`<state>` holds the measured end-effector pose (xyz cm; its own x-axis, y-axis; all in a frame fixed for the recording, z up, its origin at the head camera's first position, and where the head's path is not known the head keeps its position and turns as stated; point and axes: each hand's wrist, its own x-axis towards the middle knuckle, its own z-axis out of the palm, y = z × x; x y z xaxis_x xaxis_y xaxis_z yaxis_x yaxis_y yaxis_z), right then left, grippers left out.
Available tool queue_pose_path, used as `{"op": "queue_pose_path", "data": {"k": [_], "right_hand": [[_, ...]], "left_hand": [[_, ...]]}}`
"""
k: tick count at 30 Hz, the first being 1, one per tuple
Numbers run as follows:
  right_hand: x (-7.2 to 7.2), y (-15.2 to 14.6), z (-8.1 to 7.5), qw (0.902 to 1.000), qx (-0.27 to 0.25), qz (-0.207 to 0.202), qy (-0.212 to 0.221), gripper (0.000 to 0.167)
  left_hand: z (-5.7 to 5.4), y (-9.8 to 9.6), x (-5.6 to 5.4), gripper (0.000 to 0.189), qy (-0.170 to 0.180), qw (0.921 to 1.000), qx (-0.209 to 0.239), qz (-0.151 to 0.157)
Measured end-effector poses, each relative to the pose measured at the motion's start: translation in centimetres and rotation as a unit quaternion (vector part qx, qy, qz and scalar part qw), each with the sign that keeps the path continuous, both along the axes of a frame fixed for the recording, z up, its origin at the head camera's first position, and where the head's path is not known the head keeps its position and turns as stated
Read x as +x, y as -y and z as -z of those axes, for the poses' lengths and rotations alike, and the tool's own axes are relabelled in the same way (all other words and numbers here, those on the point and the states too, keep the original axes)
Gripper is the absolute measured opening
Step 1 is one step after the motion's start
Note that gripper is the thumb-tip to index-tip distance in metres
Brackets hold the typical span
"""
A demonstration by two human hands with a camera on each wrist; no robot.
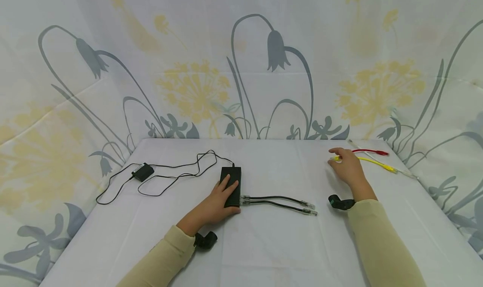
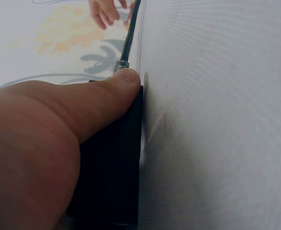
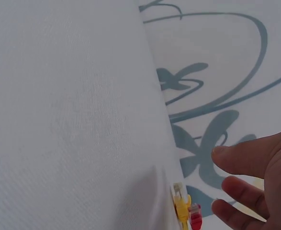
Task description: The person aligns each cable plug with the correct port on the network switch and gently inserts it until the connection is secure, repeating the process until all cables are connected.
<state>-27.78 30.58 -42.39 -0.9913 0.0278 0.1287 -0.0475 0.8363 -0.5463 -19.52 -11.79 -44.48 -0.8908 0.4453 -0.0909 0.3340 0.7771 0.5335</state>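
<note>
A flat black box lies near the middle of the white table. My left hand rests on it, fingers spread over its top and thumb along its near end. Two short black network cables are plugged into the box's right side, their loose ends pointing right. Over at the right, my right hand hovers beside the plug end of a yellow network cable. In the right wrist view its thumb and fingers are apart, with nothing between them; the yellow plug sits below and left of the fingertips.
A red cable lies just behind the yellow one, and a white cable runs near them. To the left, a black power adapter connects through a looping thin cord to the box's far end. Flowered cloth stands behind.
</note>
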Motion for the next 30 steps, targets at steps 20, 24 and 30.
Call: {"op": "queue_pose_path", "data": {"k": [20,24,30], "right_hand": [[-0.5,-1.6,0.9,0.9997,0.01,0.021,0.003,0.046],[-0.7,-1.8,1.1,0.9995,0.012,0.023,0.019,0.047],[-1.0,-2.5,1.3,0.9987,0.033,0.006,0.038,0.049]], "left_hand": [[0.1,0.0,-0.1,0.081,0.003,1.0,0.001,0.0],[0.0,0.0,-0.1,0.082,0.004,1.0,0.002,-0.001],[0.1,0.0,-0.1,0.081,0.004,1.0,0.005,-0.001]]}}
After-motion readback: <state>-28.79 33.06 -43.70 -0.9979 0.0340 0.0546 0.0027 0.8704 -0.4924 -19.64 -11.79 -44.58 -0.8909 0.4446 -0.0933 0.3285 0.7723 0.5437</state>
